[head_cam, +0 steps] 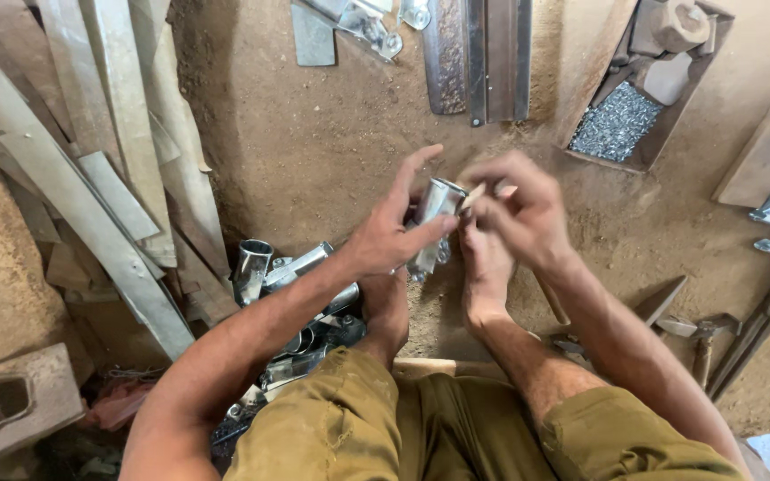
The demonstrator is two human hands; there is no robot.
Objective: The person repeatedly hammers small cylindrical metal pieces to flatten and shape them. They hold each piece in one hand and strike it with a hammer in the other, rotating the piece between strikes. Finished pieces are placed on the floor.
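My left hand [394,227] grips a short shiny metal tube fitting [432,214] upright above the dirt floor, thumb and fingers wrapped round its side. At the tube's open top, my right hand [514,207] pinches a small pale wooden piece [474,194] between its fingertips. Both hands hover just above my bare feet [483,267], and my legs in olive trousers [385,419] fill the lower view.
A heap of similar shiny metal tubes [291,285] lies at my left knee. Long metal strips [91,178] lean at left. A wooden box of small nails [617,120] sits upper right, flat files [483,53] at top, tools [715,334] at right.
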